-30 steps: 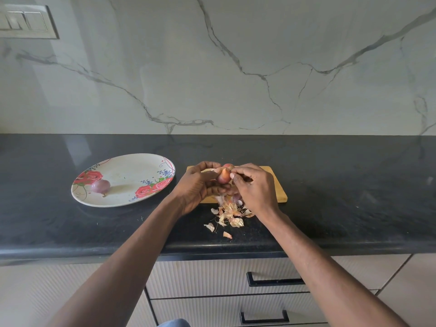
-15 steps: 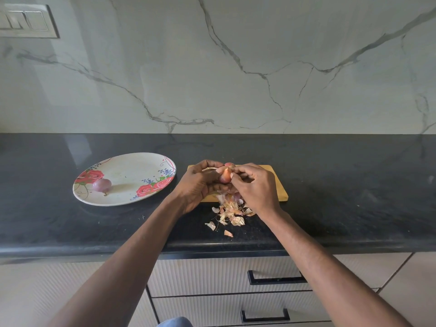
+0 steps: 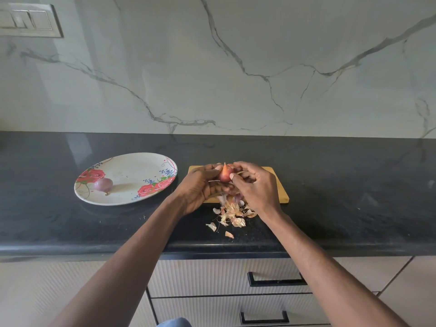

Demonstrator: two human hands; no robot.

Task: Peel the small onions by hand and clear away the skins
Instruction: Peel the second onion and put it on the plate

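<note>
A small reddish onion [image 3: 225,174] with a pointed tip is held up between both hands above a wooden cutting board [image 3: 279,185]. My left hand [image 3: 200,187] grips it from the left with curled fingers. My right hand [image 3: 256,186] pinches it from the right, thumb against its skin. A pile of dry papery skins [image 3: 232,214] lies on the black counter just below the hands, partly hidden by them. A peeled purple onion [image 3: 103,184] rests on the left side of a floral plate [image 3: 132,166].
The black counter [image 3: 354,197] stretches left and right, with its front edge close below the skins. A marble wall stands behind. Drawers with black handles [image 3: 274,280] sit under the counter. A switch panel [image 3: 30,20] is at the upper left.
Both hands stay together on the onion over the board; the fingers have shifted slightly on it. The skin pile and the plate look the same.
</note>
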